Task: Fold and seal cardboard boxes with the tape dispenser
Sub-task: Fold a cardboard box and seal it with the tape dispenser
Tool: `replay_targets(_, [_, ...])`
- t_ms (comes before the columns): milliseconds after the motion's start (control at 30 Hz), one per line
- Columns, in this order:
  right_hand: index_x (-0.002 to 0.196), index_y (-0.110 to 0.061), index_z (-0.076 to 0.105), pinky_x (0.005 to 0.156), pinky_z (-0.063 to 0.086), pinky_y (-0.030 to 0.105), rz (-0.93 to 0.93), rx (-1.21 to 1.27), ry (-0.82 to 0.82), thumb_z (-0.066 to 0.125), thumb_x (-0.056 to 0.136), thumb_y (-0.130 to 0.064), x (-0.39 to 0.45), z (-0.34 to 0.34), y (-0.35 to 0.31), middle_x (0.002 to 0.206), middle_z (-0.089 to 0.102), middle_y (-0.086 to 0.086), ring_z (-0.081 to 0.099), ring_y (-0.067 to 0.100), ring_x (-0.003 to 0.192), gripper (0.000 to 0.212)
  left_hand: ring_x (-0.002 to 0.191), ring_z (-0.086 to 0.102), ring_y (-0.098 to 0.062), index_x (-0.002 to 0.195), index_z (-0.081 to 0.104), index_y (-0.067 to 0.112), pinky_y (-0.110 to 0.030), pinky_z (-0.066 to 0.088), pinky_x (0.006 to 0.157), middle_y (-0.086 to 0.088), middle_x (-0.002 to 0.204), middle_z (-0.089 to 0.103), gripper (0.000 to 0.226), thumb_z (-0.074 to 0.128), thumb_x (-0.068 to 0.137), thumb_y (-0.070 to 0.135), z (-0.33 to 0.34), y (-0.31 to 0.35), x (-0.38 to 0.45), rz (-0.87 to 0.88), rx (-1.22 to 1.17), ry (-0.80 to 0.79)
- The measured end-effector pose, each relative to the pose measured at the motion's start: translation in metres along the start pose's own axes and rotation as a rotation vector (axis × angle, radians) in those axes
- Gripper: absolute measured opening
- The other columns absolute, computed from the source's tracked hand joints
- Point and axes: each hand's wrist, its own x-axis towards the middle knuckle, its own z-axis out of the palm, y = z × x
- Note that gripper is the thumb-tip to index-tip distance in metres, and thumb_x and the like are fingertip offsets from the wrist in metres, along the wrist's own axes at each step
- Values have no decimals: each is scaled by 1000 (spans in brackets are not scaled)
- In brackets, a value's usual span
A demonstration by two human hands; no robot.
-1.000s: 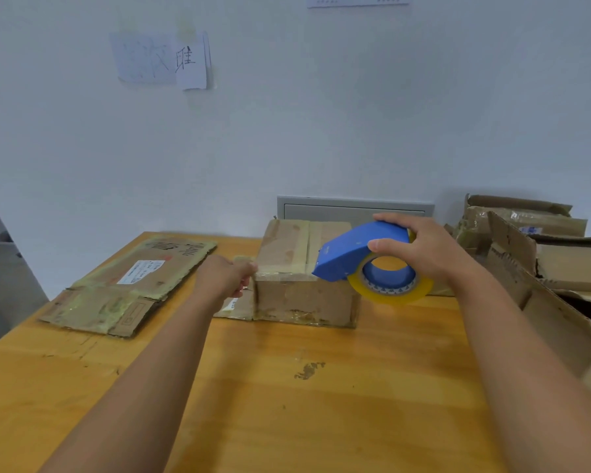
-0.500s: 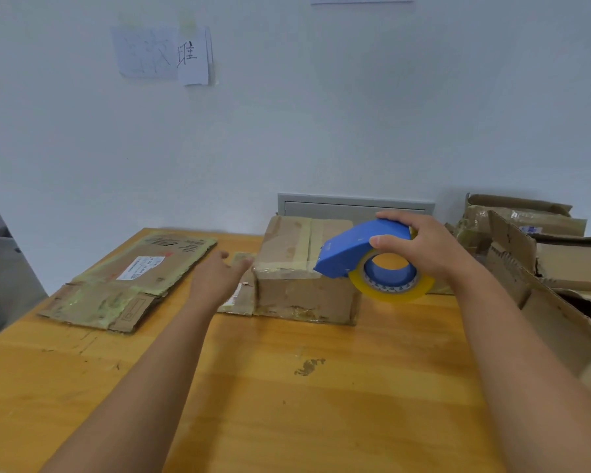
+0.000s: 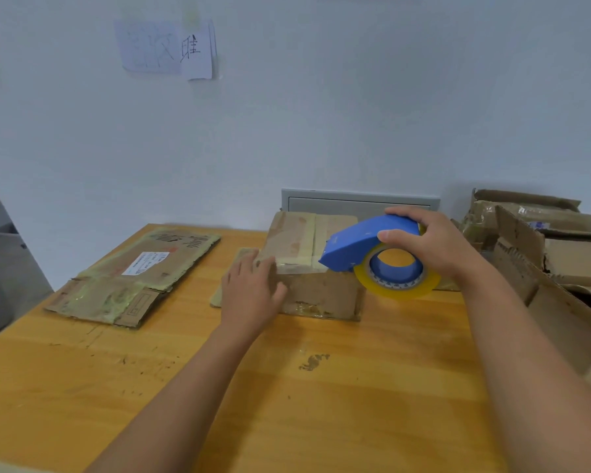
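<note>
A: Box position?
B: I see the cardboard box (image 3: 316, 264) at frame center on the table (image 3: 287, 387) — left hand (image 3: 249, 295) rests flat on its near-left corner, fingers straight and together.
A: Dispenser?
B: Right hand (image 3: 434, 249) — fingers curled — grips the tape dispenser (image 3: 372, 249) at the box's right edge.

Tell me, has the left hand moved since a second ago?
Yes. The left hand slid from the cardboard box's left side round to its near left corner.

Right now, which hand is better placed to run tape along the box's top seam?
Right. The right hand grips the tape dispenser, its nose at the box top; the left hand rests on the box's left corner.
</note>
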Motion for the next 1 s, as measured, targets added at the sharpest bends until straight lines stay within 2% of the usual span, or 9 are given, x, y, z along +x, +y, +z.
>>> replay_targets(33, [131, -30, 61, 95, 47, 35, 1, -3, -2, 72, 87, -41, 0, 0, 0, 123, 59, -9, 58, 17, 111, 46, 139, 37, -27, 137, 52, 25, -46, 29, 114, -5, 151, 40, 53, 65, 88, 42, 5, 1, -1, 79, 105, 20])
replay_targets(100, [131, -31, 61, 96, 48, 36, 6, -9, -1, 72, 87, -42, -1, -1, 0, 123, 59, -9, 59, 17, 110, 47, 132, 45, -27, 131, 55, 24, -44, 33, 110, -3, 142, 51, 55, 73, 83, 45, 16, 3, 3, 213, 186, 52])
replay_targets(267, [132, -33, 60, 94, 47, 33, 26, -32, -11, 73, 83, -48, 0, 0, -5, 123, 59, -12, 58, 14, 111, 52, 100, 61, -26, 101, 63, 18, -38, 48, 83, -2, 111, 64, 26, 76, 82, 29, 21, -9, 25, 365, 151, 146])
replay_targets(433, [137, -30, 57, 98, 45, 36, 25, -98, -33, 73, 81, -55, 7, 11, -16, 131, 56, -8, 54, 16, 116, 63, 114, 58, -30, 108, 61, 18, -42, 48, 92, -8, 126, 61, 25, 72, 87, 25, 18, -21, 36, 413, 224, 127])
replay_targets(567, [136, -28, 58, 94, 42, 33, 30, -149, -25, 71, 83, -55, 11, 12, -21, 131, 55, -7, 52, 16, 115, 61, 126, 53, -26, 134, 53, 10, -41, 41, 107, -8, 138, 55, 50, 67, 87, 21, 25, -11, 30, 458, 206, 85])
replay_targets(633, [134, -28, 59, 94, 43, 33, 36, -132, -21, 71, 84, -53, 11, 11, -21, 129, 56, -6, 54, 16, 113, 58, 132, 49, -26, 139, 51, 9, -41, 34, 114, -9, 142, 53, 60, 70, 84, 23, 30, -8, 27, 492, 197, 82])
replay_targets(700, [132, -27, 60, 94, 44, 33, 40, -110, -20, 71, 85, -52, 12, 11, -20, 126, 57, -6, 55, 17, 112, 55, 132, 50, -24, 139, 52, 11, -38, 34, 112, -8, 140, 56, 60, 71, 86, 33, 34, -4, 25, 465, 173, 87])
replay_targets(767, [133, -26, 59, 92, 43, 32, 42, -97, -20, 71, 86, -51, 14, 12, -20, 124, 57, -7, 55, 16, 111, 55, 127, 53, -24, 137, 54, 16, -40, 42, 106, -6, 136, 59, 57, 72, 87, 38, 38, -2, 23, 423, 123, 107])
replay_targets(1000, [132, -29, 61, 93, 43, 31, 52, -82, -85, 69, 87, -51, 6, -8, -11, 126, 59, -10, 57, 14, 112, 52, 117, 59, -27, 123, 64, 20, -42, 51, 94, -5, 127, 64, 40, 74, 86, 32, 40, -7, 26, 411, 56, 143])
